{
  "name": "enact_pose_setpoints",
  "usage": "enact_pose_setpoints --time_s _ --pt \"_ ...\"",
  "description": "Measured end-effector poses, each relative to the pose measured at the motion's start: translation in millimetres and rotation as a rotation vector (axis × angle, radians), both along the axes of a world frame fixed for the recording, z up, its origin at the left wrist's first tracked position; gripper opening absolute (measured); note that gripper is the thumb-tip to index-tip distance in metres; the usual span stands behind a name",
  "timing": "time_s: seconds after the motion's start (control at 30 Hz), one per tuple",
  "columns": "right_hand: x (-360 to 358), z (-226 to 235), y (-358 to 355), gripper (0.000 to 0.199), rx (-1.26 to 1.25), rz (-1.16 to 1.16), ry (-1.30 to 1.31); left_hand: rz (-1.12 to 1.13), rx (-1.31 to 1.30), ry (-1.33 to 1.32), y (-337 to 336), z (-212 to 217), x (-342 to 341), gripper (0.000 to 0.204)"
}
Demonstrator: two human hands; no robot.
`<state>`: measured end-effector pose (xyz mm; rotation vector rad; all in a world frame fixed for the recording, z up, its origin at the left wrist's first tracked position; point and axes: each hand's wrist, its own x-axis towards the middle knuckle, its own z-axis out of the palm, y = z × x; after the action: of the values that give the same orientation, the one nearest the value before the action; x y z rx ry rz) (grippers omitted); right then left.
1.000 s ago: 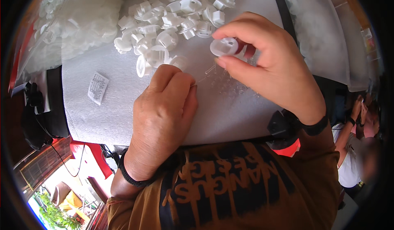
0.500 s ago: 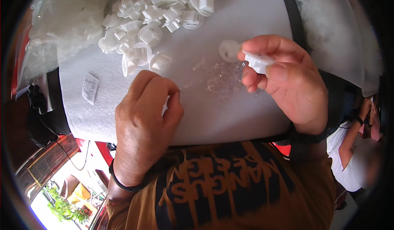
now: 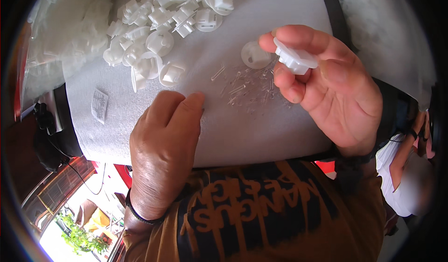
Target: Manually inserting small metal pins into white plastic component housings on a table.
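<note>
My right hand (image 3: pixel 336 84) grips a white plastic fitting (image 3: pixel 295 60) between thumb and fingers. The fitting is raised above the table, its thin round flange tilted and its blocky side facing down. My left hand (image 3: pixel 163 129) is closed, back up, thumb and forefinger pressed together; whatever is between them is hidden. Between the hands lies a scatter of small clear pins (image 3: pixel 240 88). A loose white disc-shaped piece (image 3: pixel 255 55) rests just behind them. Beyond my left hand, a heap of similar white fittings (image 3: pixel 161 42) covers the far left of the table.
The grey covered table (image 3: pixel 261 136) ends close to my body. Clear plastic bags (image 3: pixel 70 33) of pieces lie at the left, another cloudy bag (image 3: pixel 373 33) at the right. A small printed paper slip (image 3: pixel 99 105) is on the left. Another person (image 3: pixel 406 178) sits at the far right.
My right hand has shifted slightly right and tipped the fitting so more of its side shows. The left thumb and forefinger have turned upward; the thin clear piece beside them no longer shows.
</note>
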<state>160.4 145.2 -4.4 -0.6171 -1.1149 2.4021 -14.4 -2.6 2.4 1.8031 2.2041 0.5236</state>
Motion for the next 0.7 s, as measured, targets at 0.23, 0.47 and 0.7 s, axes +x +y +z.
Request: enact_pose_setpoints --time_s 0.23,0.47,0.7 --pt "3 9 -4 0.052 0.204 0.11 0.006 0.063 -0.018 -0.14 -2 6 6 0.033" --pt "8 11 -8 0.054 0.25 0.17 0.077 0.041 0.151 -0.558 4 33 0 0.026" --pt "2 14 -10 0.048 0.282 0.054 0.033 0.126 0.253 -1.124 17 29 13 0.011"
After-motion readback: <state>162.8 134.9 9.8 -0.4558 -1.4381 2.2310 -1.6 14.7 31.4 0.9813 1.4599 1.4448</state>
